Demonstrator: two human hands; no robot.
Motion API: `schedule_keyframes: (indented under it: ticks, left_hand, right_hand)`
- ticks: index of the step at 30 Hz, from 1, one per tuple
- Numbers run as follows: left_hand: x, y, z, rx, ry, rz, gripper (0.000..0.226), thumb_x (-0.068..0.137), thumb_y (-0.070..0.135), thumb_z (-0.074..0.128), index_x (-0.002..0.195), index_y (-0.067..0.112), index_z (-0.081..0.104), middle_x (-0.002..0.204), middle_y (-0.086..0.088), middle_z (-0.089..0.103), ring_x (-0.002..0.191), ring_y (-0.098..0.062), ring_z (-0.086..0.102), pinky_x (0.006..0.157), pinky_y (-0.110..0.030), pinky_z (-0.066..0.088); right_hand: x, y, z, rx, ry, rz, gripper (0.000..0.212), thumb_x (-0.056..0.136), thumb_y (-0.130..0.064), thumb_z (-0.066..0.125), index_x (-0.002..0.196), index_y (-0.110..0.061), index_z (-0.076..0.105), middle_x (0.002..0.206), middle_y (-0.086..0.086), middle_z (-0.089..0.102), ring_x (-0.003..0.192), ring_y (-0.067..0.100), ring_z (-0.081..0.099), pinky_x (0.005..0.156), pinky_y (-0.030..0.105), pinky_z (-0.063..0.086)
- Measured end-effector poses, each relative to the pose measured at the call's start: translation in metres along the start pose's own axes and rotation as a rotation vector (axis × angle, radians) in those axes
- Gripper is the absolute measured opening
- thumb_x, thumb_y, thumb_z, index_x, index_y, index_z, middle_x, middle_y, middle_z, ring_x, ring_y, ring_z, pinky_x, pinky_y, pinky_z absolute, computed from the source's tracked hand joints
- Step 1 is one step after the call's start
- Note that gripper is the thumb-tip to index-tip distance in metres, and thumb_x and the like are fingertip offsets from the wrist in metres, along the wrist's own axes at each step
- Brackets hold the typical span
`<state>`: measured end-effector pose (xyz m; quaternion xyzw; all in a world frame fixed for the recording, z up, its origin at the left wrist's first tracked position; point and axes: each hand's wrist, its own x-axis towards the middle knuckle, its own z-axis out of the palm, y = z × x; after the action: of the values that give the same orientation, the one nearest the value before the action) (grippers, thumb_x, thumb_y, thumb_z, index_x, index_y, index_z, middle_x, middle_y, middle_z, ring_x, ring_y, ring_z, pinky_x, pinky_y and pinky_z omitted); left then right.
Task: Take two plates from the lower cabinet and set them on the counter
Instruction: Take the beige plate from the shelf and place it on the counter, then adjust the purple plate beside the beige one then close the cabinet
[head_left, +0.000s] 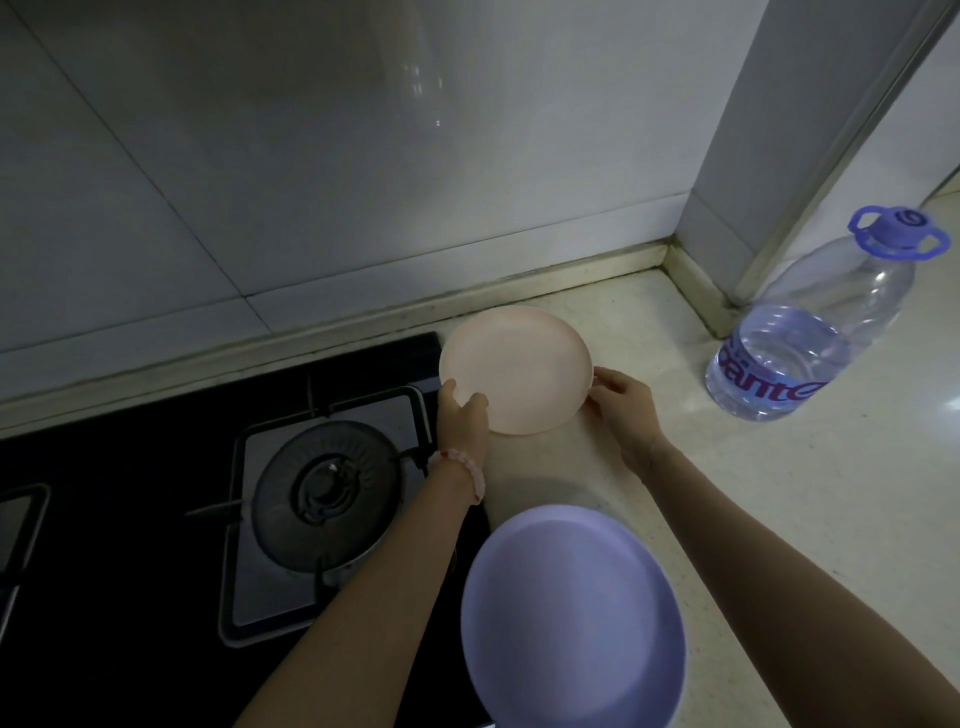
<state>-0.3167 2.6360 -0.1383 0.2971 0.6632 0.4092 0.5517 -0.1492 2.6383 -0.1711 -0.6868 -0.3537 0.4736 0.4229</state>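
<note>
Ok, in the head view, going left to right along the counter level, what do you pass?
Gas burner → left hand → pink plate, held at both edges → right hand → water bottle. The purple plate sits nearer, below the pink one, so it is left out.

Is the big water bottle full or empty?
Partly full. The bottle stands upright on the counter, and its water line sits roughly halfway up; the upper part looks clear and empty. Its blue cap is on.
</note>
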Motion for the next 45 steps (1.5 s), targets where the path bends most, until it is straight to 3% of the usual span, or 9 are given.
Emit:
schedule_keyframes:
  ticks: [4,9,16,22,28,32,35,40,45]
  left_hand:
    - [0.01,0.003,-0.002,-0.06,0.005,-0.003,0.058,0.091,0.002,0.038,0.147,0.007,0.022,0.147,-0.011,0.036,0.129,-0.028,0.04,0.093,-0.026,0.035]
    - [0.009,0.004,-0.004,-0.076,-0.016,0.015,0.063,0.09,0.003,0.038,0.149,0.011,0.016,0.149,-0.009,0.035,0.131,-0.026,0.039,0.104,-0.03,0.034]
    - [-0.002,0.003,-0.02,-0.069,-0.086,0.03,0.063,0.087,0.002,0.04,0.147,0.009,0.023,0.148,-0.01,0.037,0.131,-0.027,0.04,0.112,-0.04,0.032]
    - [-0.025,-0.012,-0.036,-0.061,-0.214,0.044,0.046,0.082,0.004,0.046,0.127,0.01,0.049,0.121,-0.006,0.056,0.113,-0.022,0.052,0.109,-0.043,0.037]
    - [-0.078,-0.021,-0.054,-0.016,-0.283,-0.011,0.045,0.093,0.015,0.05,0.136,0.006,0.043,0.131,-0.01,0.052,0.122,-0.021,0.049,0.106,-0.039,0.04]
    - [-0.099,-0.034,-0.07,0.064,-0.289,0.035,0.037,0.092,0.016,0.049,0.129,0.006,0.049,0.125,-0.009,0.054,0.103,-0.014,0.053,0.091,-0.032,0.046]
    - [-0.109,-0.044,-0.081,0.137,-0.255,0.075,0.035,0.094,0.014,0.044,0.127,0.005,0.052,0.128,-0.007,0.055,0.109,-0.015,0.049,0.093,-0.029,0.04]
    - [-0.125,-0.063,-0.098,0.123,-0.265,0.014,0.041,0.096,0.016,0.04,0.136,0.007,0.042,0.145,-0.012,0.042,0.132,-0.026,0.041,0.107,-0.036,0.036]
    - [-0.141,-0.076,-0.109,0.084,-0.282,-0.025,0.042,0.097,0.018,0.038,0.138,0.008,0.039,0.145,-0.012,0.041,0.133,-0.025,0.041,0.109,-0.036,0.036]
  right_hand:
    - [-0.003,-0.005,0.003,0.117,-0.01,0.032,0.035,0.09,0.0,0.048,0.123,-0.005,0.06,0.102,0.006,0.064,0.085,0.014,0.062,0.068,0.018,0.051]
    - [-0.003,-0.008,0.005,0.234,-0.063,0.092,0.048,0.087,0.011,0.042,0.134,0.003,0.047,0.123,0.01,0.06,0.113,0.028,0.06,0.097,0.035,0.048]
    - [-0.012,-0.005,0.001,0.198,-0.014,0.081,0.057,0.09,0.003,0.046,0.145,0.0,0.031,0.148,0.015,0.04,0.129,0.027,0.048,0.108,0.037,0.04]
    - [-0.062,0.003,-0.011,0.153,-0.035,0.043,0.048,0.092,-0.002,0.049,0.139,-0.002,0.042,0.138,0.014,0.052,0.124,0.024,0.053,0.104,0.032,0.043]
    - [-0.134,0.018,-0.015,0.146,-0.029,0.041,0.035,0.092,-0.001,0.049,0.126,0.002,0.055,0.115,0.016,0.064,0.105,0.025,0.061,0.092,0.029,0.048]
    - [-0.171,0.037,-0.019,0.012,0.015,-0.005,0.029,0.089,-0.008,0.057,0.117,-0.002,0.064,0.105,0.012,0.069,0.093,0.021,0.064,0.09,0.031,0.051]
    - [-0.187,0.051,-0.029,-0.112,0.104,-0.028,0.029,0.086,-0.016,0.062,0.114,-0.011,0.067,0.108,0.004,0.07,0.103,0.019,0.063,0.092,0.032,0.047]
    - [-0.204,0.064,-0.039,-0.161,0.167,0.024,0.048,0.087,-0.014,0.056,0.135,-0.008,0.051,0.136,0.01,0.057,0.125,0.026,0.052,0.106,0.04,0.04]
    - [-0.214,0.072,-0.042,-0.247,0.187,0.033,0.054,0.089,-0.012,0.05,0.142,-0.008,0.041,0.147,0.009,0.046,0.134,0.025,0.043,0.107,0.039,0.037]
